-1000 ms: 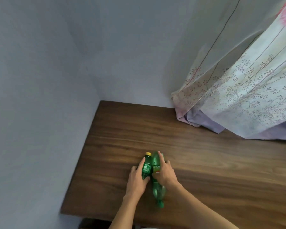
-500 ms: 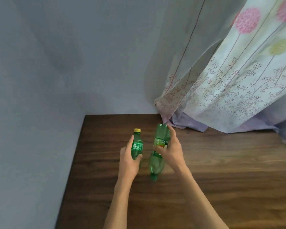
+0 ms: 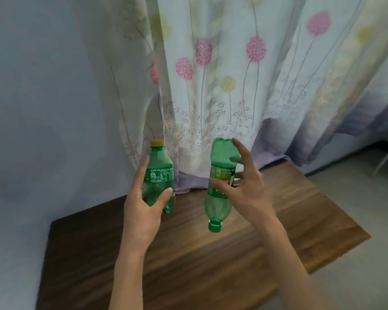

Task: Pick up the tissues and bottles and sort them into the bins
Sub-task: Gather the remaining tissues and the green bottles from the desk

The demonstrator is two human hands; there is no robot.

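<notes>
Above the table (image 3: 233, 260), left fingers (image 3: 143, 168) around upright bottle (image 3: 160, 173), right fingers (image 3: 241, 148) around inverted bottle (image 3: 220, 157)

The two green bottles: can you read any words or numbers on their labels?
"450": on the label of the upside-down bottle in the right hand, printed inverted like the bottle; the rest is blurred.
On the yellow-capped bottle in the left hand: white label print, too blurred to read.
</notes>
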